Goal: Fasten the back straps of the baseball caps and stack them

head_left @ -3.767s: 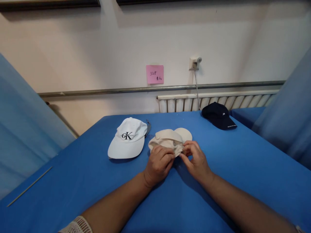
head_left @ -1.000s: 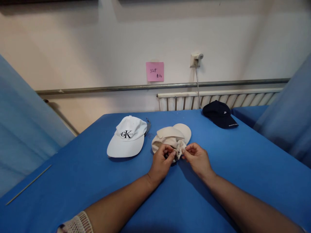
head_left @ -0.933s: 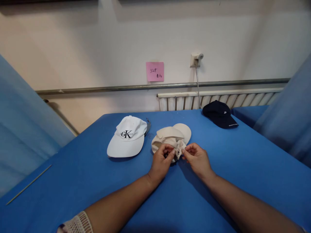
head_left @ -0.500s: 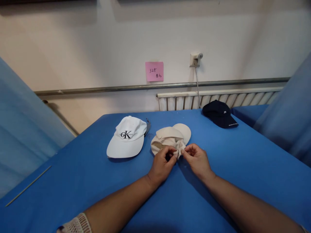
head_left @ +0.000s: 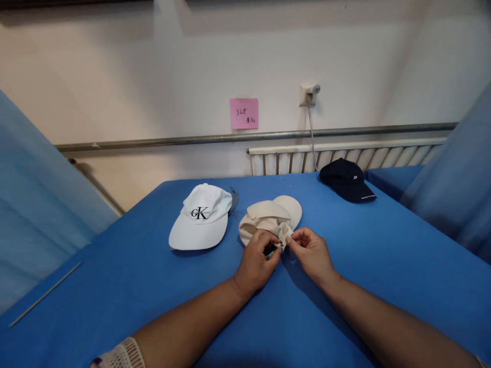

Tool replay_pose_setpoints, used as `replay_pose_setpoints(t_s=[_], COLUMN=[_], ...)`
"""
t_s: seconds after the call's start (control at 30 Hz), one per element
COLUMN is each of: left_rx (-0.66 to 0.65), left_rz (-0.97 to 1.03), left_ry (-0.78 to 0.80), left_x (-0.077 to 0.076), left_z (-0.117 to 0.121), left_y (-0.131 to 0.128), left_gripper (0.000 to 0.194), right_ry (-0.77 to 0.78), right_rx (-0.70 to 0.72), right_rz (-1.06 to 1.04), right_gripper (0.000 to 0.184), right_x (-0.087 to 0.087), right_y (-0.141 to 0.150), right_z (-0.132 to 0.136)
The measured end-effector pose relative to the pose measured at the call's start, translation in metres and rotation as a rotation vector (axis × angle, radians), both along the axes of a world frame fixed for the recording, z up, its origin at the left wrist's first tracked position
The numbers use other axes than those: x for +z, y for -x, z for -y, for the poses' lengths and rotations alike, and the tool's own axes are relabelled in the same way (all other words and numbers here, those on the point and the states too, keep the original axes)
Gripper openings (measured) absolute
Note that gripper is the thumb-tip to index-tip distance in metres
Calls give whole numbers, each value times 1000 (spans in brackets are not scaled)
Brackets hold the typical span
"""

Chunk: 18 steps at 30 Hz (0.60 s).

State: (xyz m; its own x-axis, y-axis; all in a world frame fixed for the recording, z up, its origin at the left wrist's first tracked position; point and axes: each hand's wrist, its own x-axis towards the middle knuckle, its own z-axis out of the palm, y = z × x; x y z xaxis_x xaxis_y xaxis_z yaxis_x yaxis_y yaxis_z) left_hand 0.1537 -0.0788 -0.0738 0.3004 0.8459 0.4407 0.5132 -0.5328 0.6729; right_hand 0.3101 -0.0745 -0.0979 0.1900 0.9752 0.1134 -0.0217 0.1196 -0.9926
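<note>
Both the left hand (head_left: pixel 256 260) and the right hand (head_left: pixel 312 255) pinch the gathered edge of the beige cap (head_left: pixel 268 210), grips narrow and close together, as I watch from my remote post. I see it on the blue tabletop (head_left: pixel 268 327), 1 white cap (head_left: pixel 203 217) near it and 1 navy cap (head_left: pixel 342 180) well apart.
</note>
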Motion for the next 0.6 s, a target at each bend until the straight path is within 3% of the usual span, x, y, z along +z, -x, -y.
replay_pose_setpoints(t_s=[0.33, 0.6], left_rx=[22, -45], left_rz=[-56, -73], left_ry=[-3, -47], left_x=[0, 3], left_z=[0, -3], left_y=[1, 4], left_gripper=[16, 5], right_ry=[-7, -13], right_rx=[12, 7], right_rz=[-50, -34], right_gripper=[32, 32], right_x=[1, 2], right_y=[0, 0], right_z=[1, 0])
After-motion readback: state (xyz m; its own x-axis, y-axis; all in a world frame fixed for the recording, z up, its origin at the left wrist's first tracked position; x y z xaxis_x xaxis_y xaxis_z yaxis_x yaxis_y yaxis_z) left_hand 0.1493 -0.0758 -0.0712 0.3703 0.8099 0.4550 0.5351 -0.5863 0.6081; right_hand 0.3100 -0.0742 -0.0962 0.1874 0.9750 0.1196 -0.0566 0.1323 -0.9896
